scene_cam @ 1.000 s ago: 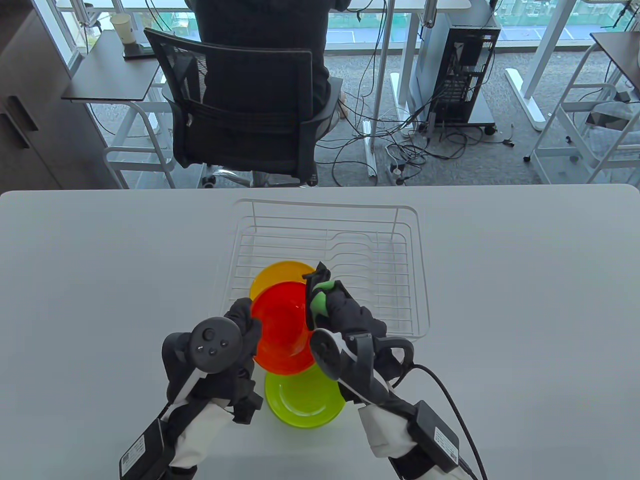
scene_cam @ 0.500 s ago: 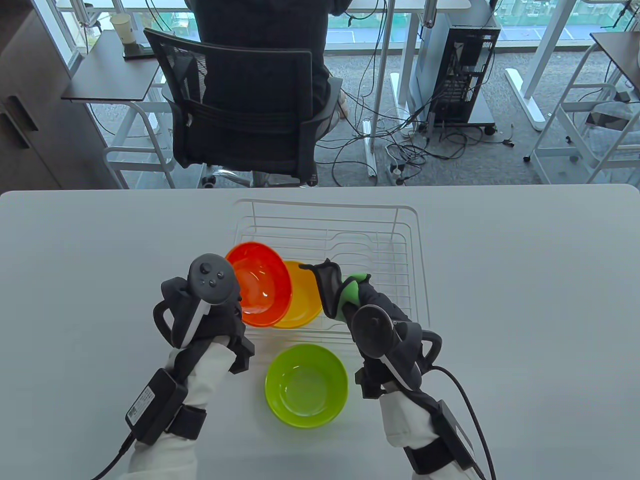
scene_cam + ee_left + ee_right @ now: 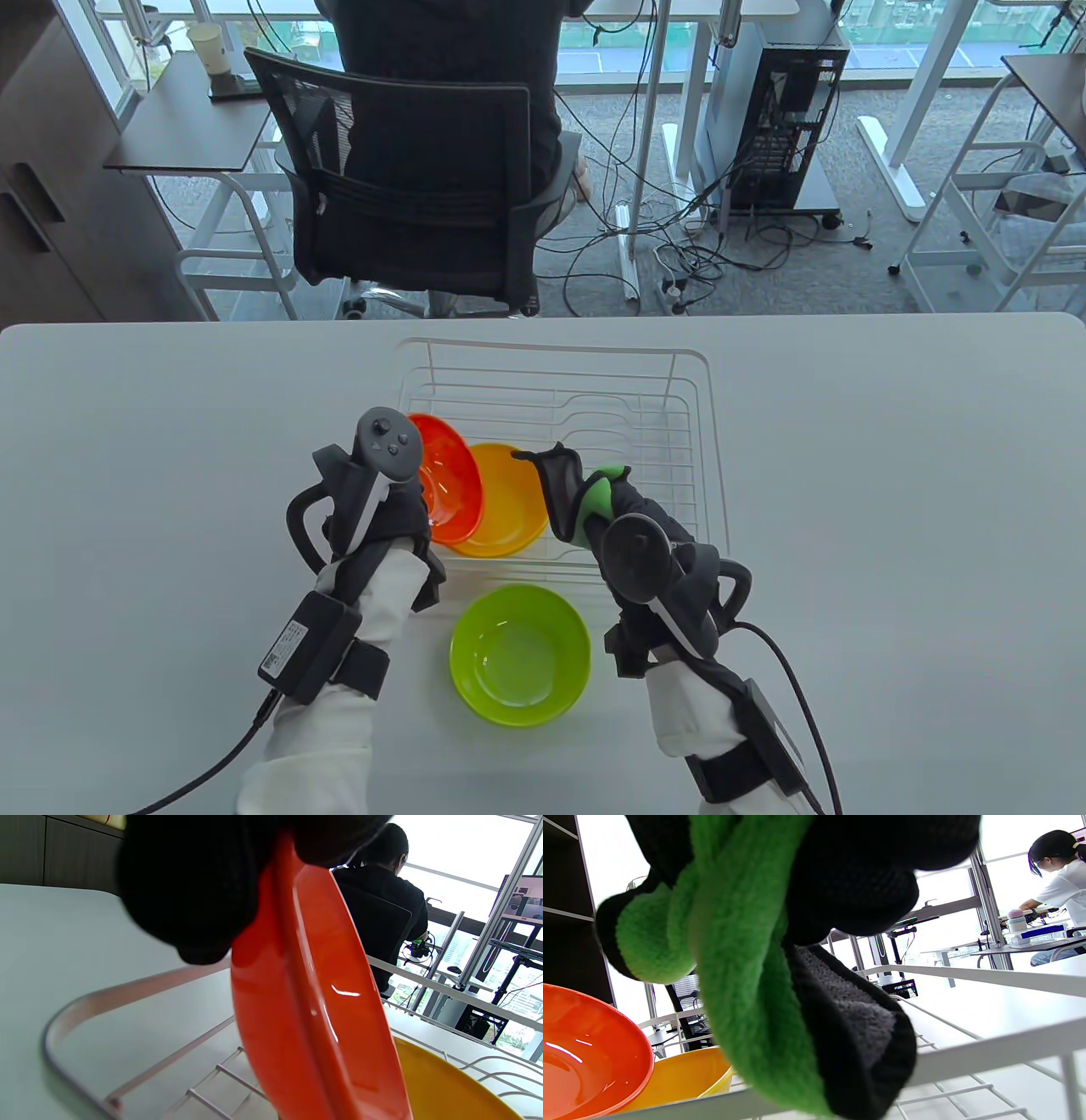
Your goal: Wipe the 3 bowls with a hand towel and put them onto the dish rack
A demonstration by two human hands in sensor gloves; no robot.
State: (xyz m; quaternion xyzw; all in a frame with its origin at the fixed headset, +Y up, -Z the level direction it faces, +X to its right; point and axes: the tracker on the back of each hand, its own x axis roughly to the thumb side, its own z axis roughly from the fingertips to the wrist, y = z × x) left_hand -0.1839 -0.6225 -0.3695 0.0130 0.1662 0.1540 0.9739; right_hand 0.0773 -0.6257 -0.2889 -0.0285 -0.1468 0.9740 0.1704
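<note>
Over the dish rack's (image 3: 713,475) near-left corner, the left hand (image 3: 373,518) pinches the orange bowl (image 3: 450,488) by its rim, tilted on edge against the yellow bowl (image 3: 509,509). The right hand (image 3: 628,526) grips the towel (image 3: 594,501) just right. The green bowl (image 3: 519,654) sits on the table between both wrists, slightly nearer the right.

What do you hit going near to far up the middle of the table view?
Lime-green plastic bowl on the table → yellow-orange plastic bowl in the near part of the white wire dish rack → bare wires of the rack.

Black-gloved hands (image 3: 382,526) — white sleeves (image 3: 314,755)
</note>
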